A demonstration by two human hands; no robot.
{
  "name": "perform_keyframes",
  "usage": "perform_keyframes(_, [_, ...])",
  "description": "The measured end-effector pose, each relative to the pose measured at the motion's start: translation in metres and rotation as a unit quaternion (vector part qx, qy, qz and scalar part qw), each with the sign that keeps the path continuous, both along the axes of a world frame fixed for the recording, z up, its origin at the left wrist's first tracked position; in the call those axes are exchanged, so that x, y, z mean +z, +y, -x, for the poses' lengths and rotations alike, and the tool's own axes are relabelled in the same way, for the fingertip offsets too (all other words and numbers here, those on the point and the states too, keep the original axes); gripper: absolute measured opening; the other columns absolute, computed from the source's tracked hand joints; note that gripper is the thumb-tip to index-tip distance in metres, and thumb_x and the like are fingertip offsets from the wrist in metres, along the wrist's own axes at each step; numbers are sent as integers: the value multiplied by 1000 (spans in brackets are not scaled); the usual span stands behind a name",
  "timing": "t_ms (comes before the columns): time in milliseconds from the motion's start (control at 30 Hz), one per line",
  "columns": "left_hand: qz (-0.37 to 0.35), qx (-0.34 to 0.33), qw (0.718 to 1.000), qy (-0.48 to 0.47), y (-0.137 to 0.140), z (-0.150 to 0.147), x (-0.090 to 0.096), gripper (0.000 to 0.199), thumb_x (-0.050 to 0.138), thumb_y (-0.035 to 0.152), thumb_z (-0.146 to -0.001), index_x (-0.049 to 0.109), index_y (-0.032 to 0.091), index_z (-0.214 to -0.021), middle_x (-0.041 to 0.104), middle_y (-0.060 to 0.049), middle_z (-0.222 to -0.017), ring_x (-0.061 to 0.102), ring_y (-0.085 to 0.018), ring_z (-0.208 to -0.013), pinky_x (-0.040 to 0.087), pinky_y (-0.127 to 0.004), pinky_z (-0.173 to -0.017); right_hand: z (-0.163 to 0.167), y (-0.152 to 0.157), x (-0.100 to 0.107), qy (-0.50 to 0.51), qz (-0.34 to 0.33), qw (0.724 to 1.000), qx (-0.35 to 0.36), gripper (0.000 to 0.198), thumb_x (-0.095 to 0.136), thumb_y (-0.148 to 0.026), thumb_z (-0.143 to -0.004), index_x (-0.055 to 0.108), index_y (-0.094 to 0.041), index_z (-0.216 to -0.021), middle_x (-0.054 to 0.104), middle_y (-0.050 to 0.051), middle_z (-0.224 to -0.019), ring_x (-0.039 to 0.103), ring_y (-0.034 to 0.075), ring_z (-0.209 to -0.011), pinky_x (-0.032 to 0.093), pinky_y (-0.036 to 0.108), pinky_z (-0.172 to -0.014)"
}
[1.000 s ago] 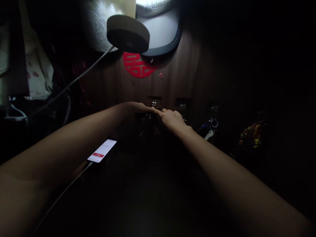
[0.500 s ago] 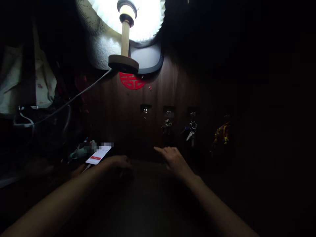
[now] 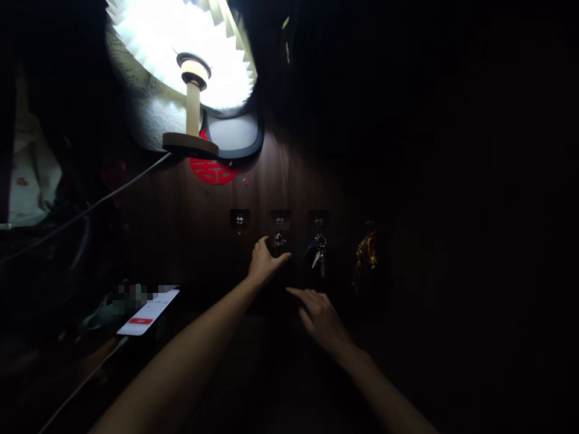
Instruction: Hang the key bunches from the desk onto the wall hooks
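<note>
Poised with left hand (image 3: 265, 264) spread-fingered beside 1 key bunch (image 3: 279, 240), likely hung for quick grabs; lower, with right hand (image 3: 322, 316) close-fingered!

Your head-worn view, looking forward and down.
It faces the dark brown wood-grain panel (image 3: 277, 181), near enough that your bare left hand (image 3: 263, 263) and right hand (image 3: 322, 316) reach mid-frame; the glowing white pleated lamp (image 3: 181, 39) sits upper left.

Two keyrings (image 3: 320, 242), one phone (image 3: 149, 312)
</note>
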State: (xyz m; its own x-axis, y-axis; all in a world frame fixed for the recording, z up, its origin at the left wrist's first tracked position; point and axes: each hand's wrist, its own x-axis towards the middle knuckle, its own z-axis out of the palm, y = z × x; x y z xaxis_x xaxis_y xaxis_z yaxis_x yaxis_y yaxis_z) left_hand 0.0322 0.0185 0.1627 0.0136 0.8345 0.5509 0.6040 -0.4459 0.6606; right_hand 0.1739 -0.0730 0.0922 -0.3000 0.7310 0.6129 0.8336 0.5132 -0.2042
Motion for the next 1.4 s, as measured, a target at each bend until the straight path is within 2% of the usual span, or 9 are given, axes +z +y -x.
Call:
perform_keyframes(100, [38, 84, 994, -52, 1, -38, 5, 69, 62, 50, -68, 34, 15, -120, 47, -18, -124, 44, -28, -118, 38, -34, -92, 0, 1, 15, 4, -26, 1000, -6, 44, 39, -6, -80, 51, -23, -119, 63, 4, -103, 54, 17, -97, 37, 33, -87])
perform_keyframes(200, [71, 102, 985, -121, 5, -55, 6, 53, 59, 43, -72, 39, 15, -113, 54, -18, -116, 50, -28, -112, 40, -35, -88, -5, 5, 30, 8, -51, 999, -15, 37, 40, -8, -82, 55, -23, -113, 63, 4, -100, 54, 17, -94, 36, 33, -86])
perform_keyframes(367, [65, 19, 984, -164, 20, -48, 1, 26, 57, 30, -73, 54, 17, -95, 65, -9, -96, 60, -22, -93, 43, -29, -80, -12, 27, 68, -1, -64, 995, -76, 39, 39, -10, -83, 52, -25, -117, 62, 3, -102, 53, 17, -97, 34, 31, -85])
perform_keyframes(467, [55, -48, 976, -206, 29, -35, -3, 24, 59, 26, -69, 58, 16, -91, 66, -8, -90, 60, -21, -88, 44, -29, -77, -7, 44, 93, -44, -53, 988, -136, 47, 38, -12, -84, 43, -29, -127, 60, 4, -108, 50, 19, -102, 32, 33, -86])
perform_keyframes(600, [65, -96, 967, -228, 38, -26, -7, 24, 62, 23, -64, 60, 15, -87, 66, -6, -82, 61, -19, -78, 46, -28, -72, 3, 63, 116, -137, -42, 973, -178, 55, 37, -13, -85, 30, -33, -135, 58, 6, -109, 49, 21, -101, 31, 34, -85])
perform_keyframes(767, [78, -136, 957, -243, 43, -20, -8, 25, 65, 24, -61, 60, 15, -84, 63, -2, -69, 58, -14, -62, 47, -26, -61, 5, 73, 122, -205, -34, 952, -224, 53, 32, -13, -86, 31, -34, -135, 57, 8, -109, 49, 22, -98, 30, 36, -82])
perform_keyframes(967, [95, -160, 954, -237, 45, -10, -2, 22, 67, 24, -57, 60, 15, -76, 61, -1, -65, 55, -14, -60, 44, -23, -58, 8, 73, 119, -223, -74, 948, -215, 53, 31, -14, -87, 27, -32, -137, 58, 8, -107, 49, 22, -97, 30, 36, -81])
perform_keyframes(1233, [127, -163, 945, -253, 38, -8, 9, 18, 66, 28, -57, 60, 14, -67, 57, -1, -55, 52, -13, -51, 40, -23, -50, 13, 73, 128, -212, 4, 953, -216, 52, 31, -15, -87, 28, -32, -137, 60, 8, -112, 52, 23, -101, 29, 37, -82])
perform_keyframes(1400, [69, -186, 931, -306, 38, -14, 19, 20, 66, 24, -56, 62, 15, -73, 60, 0, -61, 56, -13, -59, 42, -22, -56, 16, 69, 139, -206, 49, 955, -207, 52, 31, -14, -87, 29, -32, -135, 64, 7, -109, 57, 22, -101, 29, 38, -84])
